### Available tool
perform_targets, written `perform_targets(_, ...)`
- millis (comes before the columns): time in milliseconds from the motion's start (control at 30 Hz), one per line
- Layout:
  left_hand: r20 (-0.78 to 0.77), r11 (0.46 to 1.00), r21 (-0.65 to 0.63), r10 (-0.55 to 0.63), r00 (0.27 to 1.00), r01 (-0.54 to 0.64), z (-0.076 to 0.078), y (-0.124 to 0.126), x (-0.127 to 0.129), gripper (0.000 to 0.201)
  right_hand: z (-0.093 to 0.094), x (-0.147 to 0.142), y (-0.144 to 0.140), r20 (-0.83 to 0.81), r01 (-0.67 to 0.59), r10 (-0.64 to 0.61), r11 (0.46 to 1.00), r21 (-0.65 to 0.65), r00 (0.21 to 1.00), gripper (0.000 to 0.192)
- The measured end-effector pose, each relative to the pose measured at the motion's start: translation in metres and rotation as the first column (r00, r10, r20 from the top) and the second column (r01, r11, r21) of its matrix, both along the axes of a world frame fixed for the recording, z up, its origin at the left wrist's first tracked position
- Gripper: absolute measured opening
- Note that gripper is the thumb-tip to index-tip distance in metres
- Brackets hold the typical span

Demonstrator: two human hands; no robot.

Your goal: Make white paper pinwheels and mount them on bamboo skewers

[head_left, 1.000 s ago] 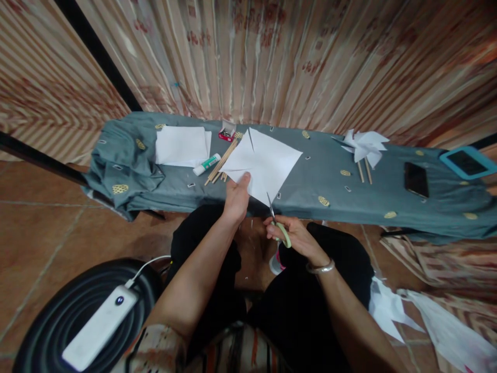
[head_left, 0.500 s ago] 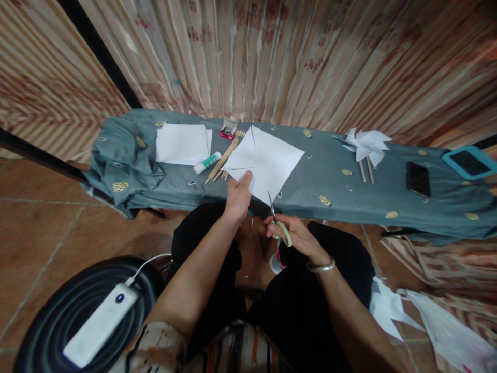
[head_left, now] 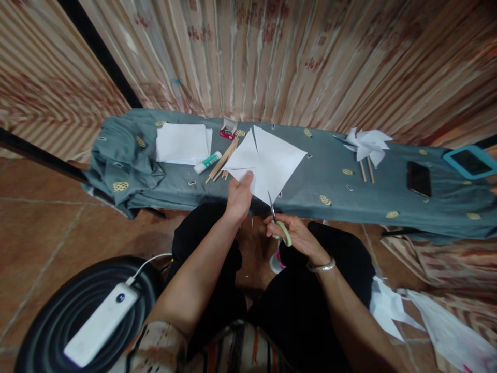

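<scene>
Head view looks down on a long worktop (head_left: pixel 330 176) draped in grey-green cloth, with striped curtains behind it. At the near edge, about the middle of its length, the left hand (head_left: pixel 237 198) pinches the near corner of a white paper square (head_left: pixel 269 160), its grip clamped on the sheet, thumb on top. The square lies tilted like a diamond on the cloth and shows slits running in from its corners. Just right of that hand, off the near edge and over the lap, the right hand (head_left: pixel 295 234) is closed around the pale green handle of a pair of scissors (head_left: pixel 276 217). The blades point up toward the paper's nearest corner; whether the tips touch it cannot be told.

Left of the square lie a bundle of wooden sticks (head_left: pixel 222 161), a glue tube (head_left: pixel 207 162) and a stack of white sheets (head_left: pixel 181 142). A small red box (head_left: pixel 227 130) sits by the far edge. Toward the right end are a folded paper pinwheel (head_left: pixel 367 144) with sticks, a dark phone (head_left: pixel 418 178) and a blue-framed tablet (head_left: pixel 469 161) at the corner. A power bank (head_left: pixel 101 329) rests on a black stool (head_left: pixel 46 321) on the floor at lower left.
</scene>
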State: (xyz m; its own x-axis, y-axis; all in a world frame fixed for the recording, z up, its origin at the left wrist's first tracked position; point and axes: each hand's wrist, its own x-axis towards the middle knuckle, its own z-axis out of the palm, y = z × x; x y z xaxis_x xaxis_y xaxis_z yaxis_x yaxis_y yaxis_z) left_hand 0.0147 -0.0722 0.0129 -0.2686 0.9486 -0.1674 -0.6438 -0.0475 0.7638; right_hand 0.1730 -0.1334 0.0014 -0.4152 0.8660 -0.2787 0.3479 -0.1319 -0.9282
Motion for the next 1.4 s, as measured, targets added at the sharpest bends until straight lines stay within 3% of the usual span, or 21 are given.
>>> perform_targets(333,0.007,0.999,0.009,-0.031,1.000,0.031,0.002,-0.002,-0.001,0.018,-0.003,-0.002,-0.001,-0.018,0.036,-0.036,0.999,-0.001,0.999,0.040)
perform_targets(667,0.048,1.000,0.000,-0.011,0.999,0.011,0.014,-0.006,-0.005,0.033,-0.004,-0.004,-0.001,-0.003,0.050,-0.050,0.994,0.097,0.999,0.040)
perform_targets(1400,0.057,0.999,-0.023,0.028,0.998,-0.027,0.016,-0.005,-0.006,0.032,-0.009,-0.006,0.000,-0.030,0.110,-0.108,0.991,0.078,0.994,0.044)
